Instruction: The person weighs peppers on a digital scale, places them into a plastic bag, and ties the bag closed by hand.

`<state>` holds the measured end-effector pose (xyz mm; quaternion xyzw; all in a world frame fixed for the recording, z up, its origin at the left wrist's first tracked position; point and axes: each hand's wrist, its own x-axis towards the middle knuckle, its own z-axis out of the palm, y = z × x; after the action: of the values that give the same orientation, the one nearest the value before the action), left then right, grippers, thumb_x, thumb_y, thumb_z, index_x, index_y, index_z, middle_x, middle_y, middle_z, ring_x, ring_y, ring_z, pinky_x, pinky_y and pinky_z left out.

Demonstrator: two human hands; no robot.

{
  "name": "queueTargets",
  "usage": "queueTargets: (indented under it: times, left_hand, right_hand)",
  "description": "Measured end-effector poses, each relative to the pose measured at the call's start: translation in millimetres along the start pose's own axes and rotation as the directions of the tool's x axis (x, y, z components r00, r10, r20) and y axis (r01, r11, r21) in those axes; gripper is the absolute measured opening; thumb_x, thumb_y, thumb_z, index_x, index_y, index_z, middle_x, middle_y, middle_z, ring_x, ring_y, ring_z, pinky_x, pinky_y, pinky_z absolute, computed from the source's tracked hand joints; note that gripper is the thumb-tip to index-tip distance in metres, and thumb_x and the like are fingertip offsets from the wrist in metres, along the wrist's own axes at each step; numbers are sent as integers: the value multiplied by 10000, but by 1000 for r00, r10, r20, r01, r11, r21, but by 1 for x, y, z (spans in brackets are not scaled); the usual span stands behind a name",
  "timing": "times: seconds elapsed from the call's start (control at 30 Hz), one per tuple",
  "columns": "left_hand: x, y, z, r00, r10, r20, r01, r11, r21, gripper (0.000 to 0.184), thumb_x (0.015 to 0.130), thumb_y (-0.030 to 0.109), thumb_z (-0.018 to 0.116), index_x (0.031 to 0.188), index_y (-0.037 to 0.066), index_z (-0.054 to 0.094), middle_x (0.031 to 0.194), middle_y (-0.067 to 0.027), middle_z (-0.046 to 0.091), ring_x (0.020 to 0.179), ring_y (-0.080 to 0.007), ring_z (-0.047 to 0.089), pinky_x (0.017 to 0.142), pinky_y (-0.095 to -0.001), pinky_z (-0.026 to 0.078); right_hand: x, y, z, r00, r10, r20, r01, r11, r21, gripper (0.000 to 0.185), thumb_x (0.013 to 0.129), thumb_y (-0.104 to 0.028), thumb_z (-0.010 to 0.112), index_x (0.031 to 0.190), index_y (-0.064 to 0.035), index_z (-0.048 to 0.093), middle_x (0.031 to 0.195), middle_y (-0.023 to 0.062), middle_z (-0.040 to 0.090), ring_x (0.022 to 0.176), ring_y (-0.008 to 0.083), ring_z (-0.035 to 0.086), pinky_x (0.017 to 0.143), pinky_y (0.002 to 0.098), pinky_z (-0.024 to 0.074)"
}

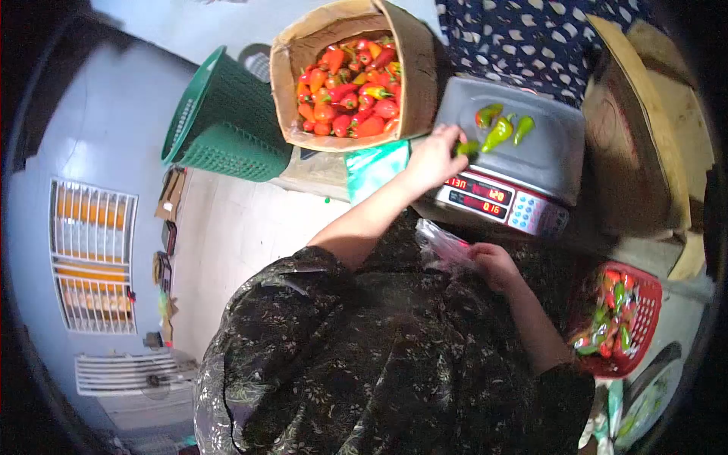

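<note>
My left hand [435, 159] is closed around a green pepper [467, 148] at the near-left edge of the scale's grey pan [542, 163]. Several green peppers [497, 133], one partly red, lie on that pan. Below it, the scale's red digits [485, 199] are lit. My right hand [494, 265] grips a clear plastic bag [442, 246] close to my body, in front of the scale. A cardboard box [417, 68] of red and orange peppers [349, 91] stands tilted toward me, just beyond my left hand.
A green perforated basket [235, 114] leans left of the box. At right are a large cardboard box [637, 136] and a red basket [644, 318] holding bagged peppers. A green plastic bag [371, 171] lies under my left forearm. Dark patterned cloth [516, 38] hangs behind the scale.
</note>
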<state>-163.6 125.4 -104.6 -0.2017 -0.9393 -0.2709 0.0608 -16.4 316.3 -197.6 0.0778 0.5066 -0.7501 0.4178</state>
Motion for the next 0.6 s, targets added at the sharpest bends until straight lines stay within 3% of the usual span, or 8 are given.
queueTargets:
  times: [0.1,0.2,0.23,0.27,0.33,0.47,0.53,0.6]
  left_hand:
    - [-10,29,-55,971,237,21,-237,971,-15,297,656,158,636,913,65,521,904,-158,528,883,-355,549,765,-416,456]
    - [-5,22,-105,981,94,-169,-95,995,-1,289,638,148,646,891,58,541,884,-136,538,867,-297,551,744,-382,462]
    - [4,4,-118,923,165,-347,-142,986,92,288,670,167,663,903,51,542,897,-133,552,864,-274,562,741,-362,465]
    - [13,-17,-127,898,5,-440,-46,996,-81,299,725,211,682,932,41,548,922,-133,562,859,-259,566,749,-353,467]
    - [29,-60,-144,846,-67,-529,94,995,26,395,810,305,644,1052,5,557,1033,-171,573,914,-280,573,807,-373,461]
    - [38,-203,-141,887,-292,-359,431,804,411,518,828,454,549,1180,74,515,1167,-214,523,1086,-382,489,941,-451,381]
    - [28,-227,-140,907,-395,-143,395,687,610,520,770,461,601,1175,143,530,1194,-166,524,1074,-356,515,940,-488,372]
    - [25,-198,-134,841,-523,-139,480,602,638,508,758,432,617,1171,148,534,1193,-142,534,1070,-333,526,929,-516,365]
  right_hand:
    - [4,7,-1,995,-91,-45,89,994,-62,249,721,9,504,943,32,613,859,69,620,785,157,563,750,258,430]
    - [8,14,-6,997,-54,48,51,998,43,253,719,4,504,945,38,613,880,73,619,819,160,557,761,256,427]
    - [11,17,-7,994,-69,85,63,995,76,255,718,2,502,945,39,612,881,73,618,823,160,555,764,254,424]
    - [10,16,-5,995,-63,74,59,997,57,255,715,-3,502,939,37,615,877,72,619,822,159,554,768,257,423]
    - [7,11,-3,998,-51,34,50,998,31,255,707,-15,501,928,32,620,870,70,619,819,158,552,775,262,420]
    - [4,14,-5,997,-74,31,76,994,-77,251,702,-28,505,919,23,622,866,50,614,793,140,550,769,259,423]
    - [4,10,-2,994,-40,97,49,994,-93,233,700,-12,509,908,22,609,870,40,593,778,119,537,735,246,432]
    - [2,6,1,987,-33,159,56,988,-147,228,704,-29,521,904,13,621,880,33,601,793,111,538,749,246,427]
